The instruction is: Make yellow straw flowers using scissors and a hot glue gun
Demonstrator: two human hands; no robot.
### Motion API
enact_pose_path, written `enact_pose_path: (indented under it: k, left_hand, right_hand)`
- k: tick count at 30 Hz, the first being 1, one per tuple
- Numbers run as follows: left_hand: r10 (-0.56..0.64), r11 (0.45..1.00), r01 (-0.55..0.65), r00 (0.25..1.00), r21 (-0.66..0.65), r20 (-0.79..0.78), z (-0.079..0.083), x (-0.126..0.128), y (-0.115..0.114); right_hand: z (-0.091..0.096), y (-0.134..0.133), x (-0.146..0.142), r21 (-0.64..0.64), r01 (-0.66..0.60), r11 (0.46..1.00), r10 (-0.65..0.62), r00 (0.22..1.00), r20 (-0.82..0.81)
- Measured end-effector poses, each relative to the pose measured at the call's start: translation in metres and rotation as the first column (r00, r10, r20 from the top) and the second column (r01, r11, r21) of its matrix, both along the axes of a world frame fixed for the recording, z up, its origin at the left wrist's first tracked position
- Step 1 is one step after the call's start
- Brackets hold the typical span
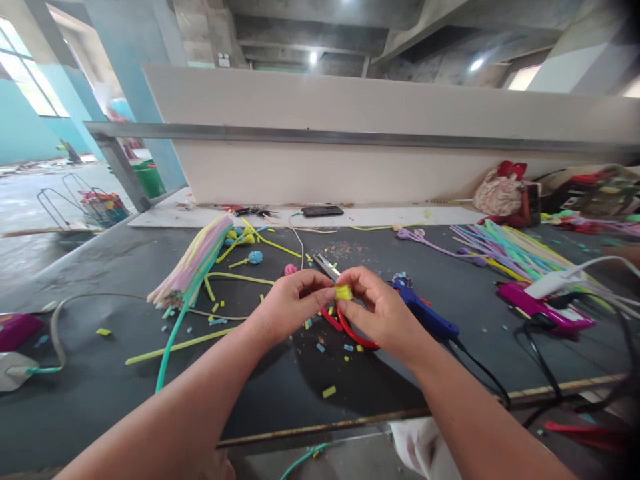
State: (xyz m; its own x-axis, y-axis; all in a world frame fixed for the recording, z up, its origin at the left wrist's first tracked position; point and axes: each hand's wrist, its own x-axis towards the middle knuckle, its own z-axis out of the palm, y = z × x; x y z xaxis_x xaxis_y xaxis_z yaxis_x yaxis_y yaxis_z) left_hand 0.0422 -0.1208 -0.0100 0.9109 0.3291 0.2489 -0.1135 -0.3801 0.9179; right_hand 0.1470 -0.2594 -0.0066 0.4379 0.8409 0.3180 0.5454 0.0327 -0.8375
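- From my seat I watch a small yellow piece (343,292) held up between the hands, just above the scissors (361,340) with red handles.
- The left hand (295,303) has thumb and fingers pinched close on its near end; the right hand (377,310) pinches the other side, fingers curled. I can't make out exactly how each fingertip sits.
- I judge it very light, soft and bendy, fuzzy rather than slippery; it probably crushes more easily than it breaks. I'd take it by the ends, lightly.
- Beneath lies a dark tabletop (280,393), scattered with yellow and blue clippings, a yellow stem (180,345) and a pink bobble (291,269).
- A bundle of pastel stems (197,260) lies left; a blue glue gun (425,313) rests near the right hand.
- Behind, a white panel (320,107) stands with a metal rail (310,136) across it; beyond are a bright window (27,70) and concrete ceiling (320,30).
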Motion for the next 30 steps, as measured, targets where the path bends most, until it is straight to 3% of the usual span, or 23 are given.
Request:
enact_pose_path:
  k: [3, 6, 12, 18, 20, 23, 26, 30]
  left_hand:
    - [-0.015, 0.995, 0.016, 1.0, -0.102, 0.009, -0.003, 0.003, 0.001]
    - [0.014, 0.995, -0.013, 1.0, -0.096, 0.012, -0.006, 0.004, 0.001]
    - [0.062, 0.988, -0.065, 0.998, 0.14, 0.028, -0.006, 0.0, 0.0]
    - [0.098, 0.892, -0.117, 0.993, 0.437, 0.066, -0.004, -0.005, -0.004]
    - [0.112, 0.878, -0.123, 0.992, 0.463, 0.05, -0.006, -0.004, -0.004]
    - [0.122, 0.906, -0.122, 0.992, 0.405, 0.026, -0.009, 0.0, -0.004]
    - [0.084, 0.918, -0.08, 0.996, 0.389, 0.007, -0.009, 0.002, -0.005]
    - [0.054, 0.832, -0.013, 0.997, 0.555, -0.059, -0.001, 0.003, -0.008]
  right_hand:
    - [0.0, 0.0, -0.001, 0.003, -0.005, 1.0, 0.005, 0.999, 0.037]
    - [0.0, -0.001, -0.001, -0.002, -0.011, 1.0, 0.011, 1.0, 0.013]
    - [-0.002, 0.002, -0.002, -0.015, 0.043, 0.999, -0.043, 0.999, -0.001]
    - [-0.005, 0.008, -0.004, -0.03, 0.112, 0.993, -0.112, 0.994, -0.004]
    - [-0.007, 0.009, -0.001, -0.053, 0.13, 0.99, -0.127, 0.991, 0.045]
    - [-0.009, 0.009, 0.007, -0.079, 0.145, 0.986, -0.132, 0.98, 0.149]
    - [-0.009, 0.007, 0.011, -0.089, 0.163, 0.983, -0.148, 0.977, 0.154]
    - [-0.008, 0.007, 0.01, -0.095, 0.131, 0.987, -0.127, 0.991, 0.039]
